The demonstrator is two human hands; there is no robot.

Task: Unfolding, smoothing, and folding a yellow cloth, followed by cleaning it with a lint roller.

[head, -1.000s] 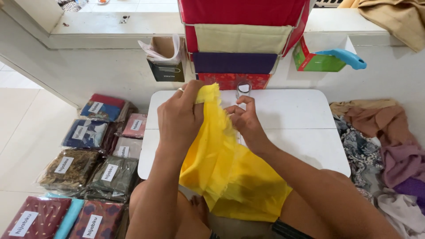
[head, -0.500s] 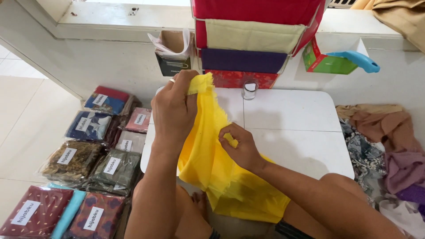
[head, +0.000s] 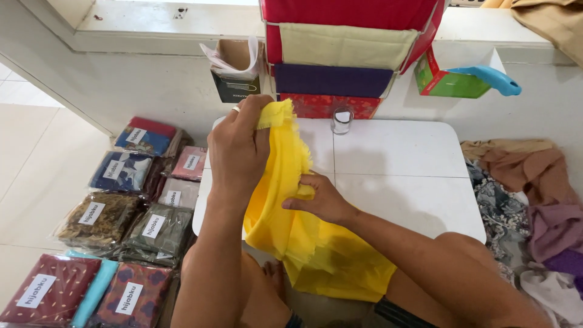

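In the head view, one bright yellow frayed-edged cloth [head: 303,237] hung over the front edge of one small white table [head: 401,182]. The left hand [head: 238,152] was clamped on its top corner, and the right hand [head: 320,199] pinched its edge lower down. One small clear glass jar [head: 342,120] stood at the table's back edge.

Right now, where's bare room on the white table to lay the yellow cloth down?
The right half of the white table is bare, bordered by the small glass at the back and the right hand. The left part is crowded: the left hand holds the yellow cloth up over it.
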